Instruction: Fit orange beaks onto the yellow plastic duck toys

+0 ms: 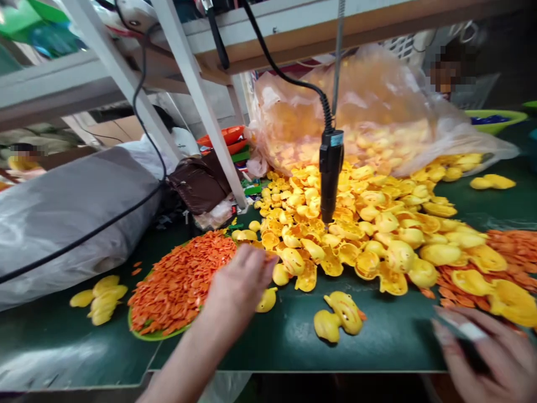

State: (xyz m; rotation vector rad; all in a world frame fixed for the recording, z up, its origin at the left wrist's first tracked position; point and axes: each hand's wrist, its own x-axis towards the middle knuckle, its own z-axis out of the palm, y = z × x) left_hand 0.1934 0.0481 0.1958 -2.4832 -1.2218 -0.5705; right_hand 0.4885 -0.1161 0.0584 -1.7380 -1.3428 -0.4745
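My left hand (241, 285) reaches over the table to the near left edge of a heap of yellow plastic duck halves (388, 260). Its fingers are pinched together and blurred; whatever is between them is too small to name. My right hand (490, 355) is at the lower right, fingers curled, with a white band and a dark patch between thumb and fingers that I cannot make out. Between the hands lies a yellow duck piece with painted markings (346, 313), touching a plain yellow piece (326, 326). An orange bit shows at its right side.
A black electric screwdriver (330, 173) hangs over the heap. Small orange pieces fill a green tray (146, 337); more orange pieces (514, 254) lie at right. Yellow pieces (103, 299) rest at far left. Behind are a clear bag (293, 112), a shelf post (201, 106) and a grey bag (84, 207).
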